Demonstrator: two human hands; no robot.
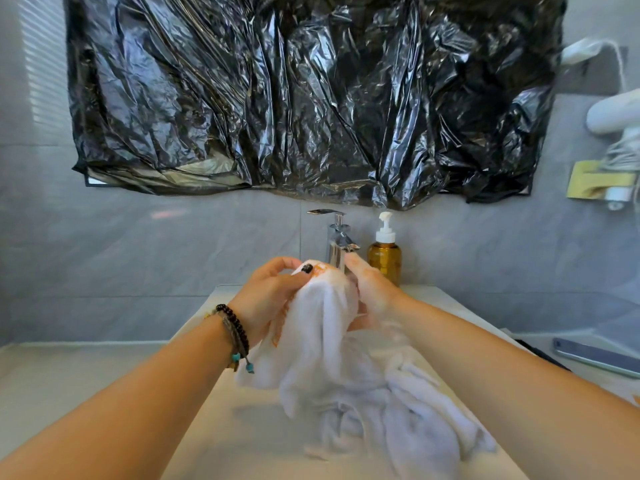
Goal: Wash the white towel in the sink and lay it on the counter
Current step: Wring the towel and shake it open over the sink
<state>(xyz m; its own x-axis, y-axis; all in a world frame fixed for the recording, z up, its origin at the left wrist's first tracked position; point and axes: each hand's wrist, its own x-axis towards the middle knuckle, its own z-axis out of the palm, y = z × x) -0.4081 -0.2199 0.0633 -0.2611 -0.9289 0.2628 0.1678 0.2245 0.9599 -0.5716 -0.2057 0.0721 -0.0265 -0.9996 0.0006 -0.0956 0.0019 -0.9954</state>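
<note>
Nearest, the loose lower half of the white towel (363,393) hangs down and pools in crumpled folds in the sink (242,445), which keeps drips and suds inside the basin rather than on the counter (69,368) at the left. None of it lies on the counter yet, so the laying-out step is judged to be still ahead.

A little farther, both forearms reach in from the near corners and meet over the middle of the basin. The left hand (266,292), with beaded bracelets (235,334) at the wrist, grips a bunched fold of the towel, fingers curled round the top of it; an orange-stained or orange-patterned patch with a small dark mark sits right at that gripped spot. The right hand (370,292) presses against the same bunch from the right. Its fingers look soapy and seem wrapped about the cloth, though blur hides exactly how. Holding the fabric between two opposed hands suits rubbing one part against another, so the step in hand is judged to be scrubbing.

Just beyond the hands stands the chrome faucet (337,237), so the bunch is held close below its spout for rinsing; whether water runs cannot be told. Just right of it stands an amber pump soap bottle (385,254), within easy reach. Far right on the counter lies a phone (595,356), well apart from the wet work. Farthest, black plastic sheeting (304,98) covers the wall above.
</note>
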